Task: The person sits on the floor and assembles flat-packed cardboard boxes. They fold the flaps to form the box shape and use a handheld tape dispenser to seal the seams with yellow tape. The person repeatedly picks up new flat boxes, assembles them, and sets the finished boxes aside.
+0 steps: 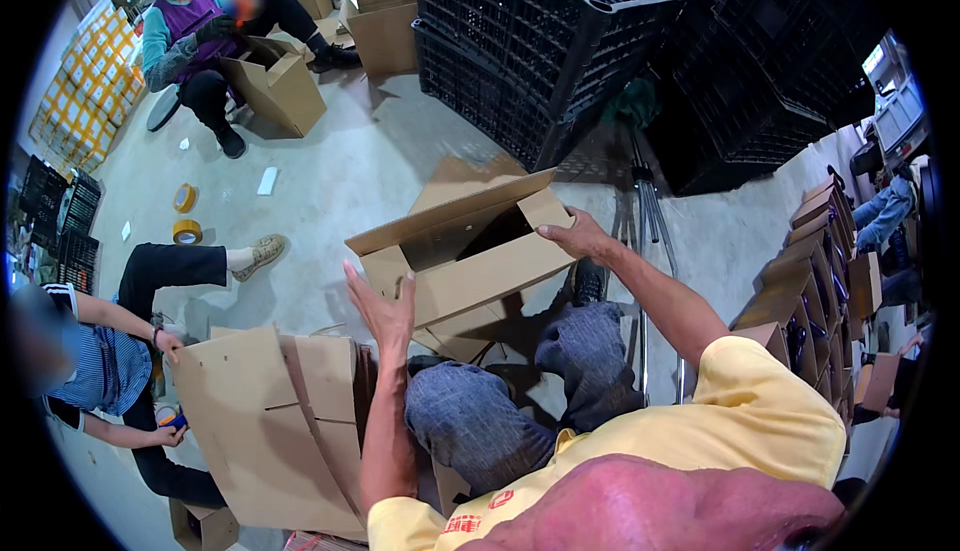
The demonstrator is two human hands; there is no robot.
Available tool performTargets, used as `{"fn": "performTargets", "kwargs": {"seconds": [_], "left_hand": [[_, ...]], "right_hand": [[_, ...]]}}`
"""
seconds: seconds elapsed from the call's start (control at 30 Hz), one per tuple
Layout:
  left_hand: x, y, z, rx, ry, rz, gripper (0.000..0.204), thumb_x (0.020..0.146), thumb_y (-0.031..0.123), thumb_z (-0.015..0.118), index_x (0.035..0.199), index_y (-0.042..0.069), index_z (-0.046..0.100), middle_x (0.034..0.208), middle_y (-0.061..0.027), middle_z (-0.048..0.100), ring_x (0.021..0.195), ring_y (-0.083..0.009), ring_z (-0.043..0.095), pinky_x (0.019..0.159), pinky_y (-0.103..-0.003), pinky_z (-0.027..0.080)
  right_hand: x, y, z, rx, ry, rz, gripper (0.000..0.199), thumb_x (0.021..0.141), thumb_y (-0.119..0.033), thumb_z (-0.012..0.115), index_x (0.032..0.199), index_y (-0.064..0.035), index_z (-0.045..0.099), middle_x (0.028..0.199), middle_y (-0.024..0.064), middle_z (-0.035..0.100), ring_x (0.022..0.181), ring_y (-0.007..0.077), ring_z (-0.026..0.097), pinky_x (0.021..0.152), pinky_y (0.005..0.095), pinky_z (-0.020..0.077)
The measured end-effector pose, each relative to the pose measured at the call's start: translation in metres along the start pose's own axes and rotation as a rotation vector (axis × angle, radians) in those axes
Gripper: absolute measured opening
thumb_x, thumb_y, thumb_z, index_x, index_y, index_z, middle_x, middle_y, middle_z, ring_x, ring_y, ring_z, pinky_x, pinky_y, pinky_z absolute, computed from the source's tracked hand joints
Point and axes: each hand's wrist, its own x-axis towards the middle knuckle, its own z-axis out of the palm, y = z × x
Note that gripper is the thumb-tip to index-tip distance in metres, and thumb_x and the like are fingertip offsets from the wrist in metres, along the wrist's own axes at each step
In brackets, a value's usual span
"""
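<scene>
An unprinted brown cardboard box [490,276] stands in front of my knees, its top flaps raised and its inside dark. My right hand [578,235] grips the right end of the box, thumb on the near flap and fingers round the end. Beside the near left corner is my left hand [384,307], fingers spread and thumb up, holding nothing. I cannot tell whether its palm touches the cardboard. More flat cardboard [465,179] shows behind the box.
Flat cardboard sheets [265,426] are stacked at my left, where a seated person holds one. Black plastic crates [540,41] tower ahead. Metal poles [655,216] stand before them. Tape rolls [186,231] lie on the floor. Filled cartons [800,291] line the right. Another person handles a box [275,91].
</scene>
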Motion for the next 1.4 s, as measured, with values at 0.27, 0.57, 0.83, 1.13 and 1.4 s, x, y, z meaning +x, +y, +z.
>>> {"fn": "performTargets", "kwargs": {"seconds": [0.27, 0.57, 0.83, 1.13, 1.4], "left_hand": [[0.005, -0.026, -0.033, -0.378, -0.456, -0.136, 0.071, 0.092, 0.018, 0.078, 0.151, -0.001, 0.043, 0.138, -0.0197, 0.059, 0.130, -0.0290, 0.056, 0.113, -0.040, 0.044], [0.009, 0.055, -0.035, 0.259, -0.154, 0.297, 0.089, 0.089, 0.024, 0.081, 0.159, -0.003, 0.033, 0.155, -0.0269, 0.045, 0.147, -0.0441, 0.038, 0.124, -0.053, 0.029], [0.145, 0.116, 0.040, 0.354, -0.847, 0.454, 0.058, 0.108, 0.049, 0.049, 0.146, 0.007, 0.059, 0.148, -0.0239, 0.058, 0.137, -0.0418, 0.053, 0.116, -0.049, 0.041], [0.052, 0.099, 0.056, 0.463, -0.907, 0.493, 0.063, 0.108, 0.053, 0.044, 0.161, 0.018, 0.043, 0.151, -0.0230, 0.055, 0.131, -0.0447, 0.057, 0.107, -0.059, 0.043], [0.040, 0.098, 0.065, 0.515, -0.793, 0.558, 0.067, 0.105, 0.051, 0.052, 0.165, 0.023, 0.038, 0.152, -0.0204, 0.054, 0.132, -0.0374, 0.054, 0.110, -0.054, 0.038]], "right_hand": [[0.005, -0.002, 0.030, -0.009, 0.011, -0.211, 0.092, 0.073, -0.041, 0.097, 0.141, 0.0064, 0.057, 0.131, 0.0175, 0.069, 0.122, 0.0267, 0.067, 0.108, 0.0384, 0.0506], [0.021, 0.006, 0.005, -0.006, -0.087, -0.149, 0.074, 0.082, -0.036, 0.092, 0.140, -0.0026, 0.061, 0.126, 0.0119, 0.072, 0.115, 0.0221, 0.068, 0.100, 0.0352, 0.0542], [0.030, 0.004, 0.019, -0.083, -0.037, -0.189, 0.068, 0.086, -0.033, 0.089, 0.141, -0.0036, 0.062, 0.127, 0.0089, 0.072, 0.116, 0.0187, 0.067, 0.104, 0.0342, 0.0521], [0.002, -0.005, 0.013, 0.043, -0.090, -0.405, 0.076, 0.083, -0.027, 0.089, 0.146, -0.0002, 0.055, 0.128, 0.0115, 0.069, 0.116, 0.0197, 0.065, 0.103, 0.0347, 0.0524], [0.005, -0.008, 0.009, -0.009, -0.062, -0.503, 0.084, 0.082, -0.025, 0.088, 0.150, 0.0020, 0.048, 0.136, 0.0145, 0.064, 0.124, 0.0216, 0.061, 0.108, 0.0355, 0.0488]]}}
